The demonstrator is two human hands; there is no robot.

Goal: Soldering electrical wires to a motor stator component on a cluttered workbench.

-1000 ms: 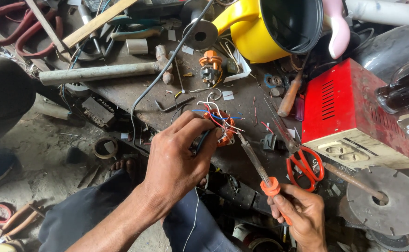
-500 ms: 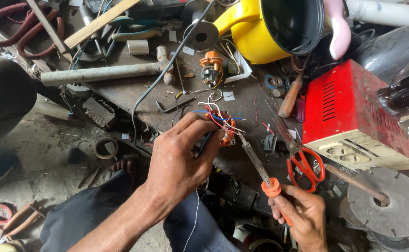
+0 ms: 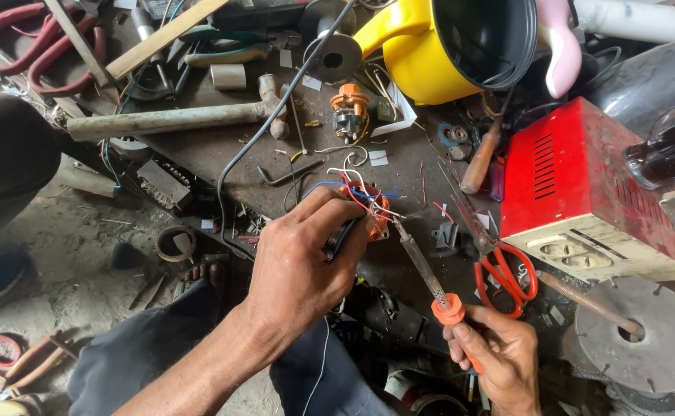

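My left hand (image 3: 303, 270) grips a small orange coil part (image 3: 374, 212) with red, blue and white wires sprouting from it, held over the dark workbench (image 3: 222, 154). My right hand (image 3: 499, 358) holds a soldering iron (image 3: 426, 270) by its orange handle at the lower right. Its metal tip points up and left and meets the coil part's right side beside the wires.
Red-handled scissors (image 3: 503, 273) lie right of the iron. A red metal box (image 3: 584, 185) stands at the right and a yellow pot (image 3: 460, 46) at the top. A second orange coil part (image 3: 349, 112), a hammer (image 3: 175, 119) and a saw disc (image 3: 645, 335) lie around.
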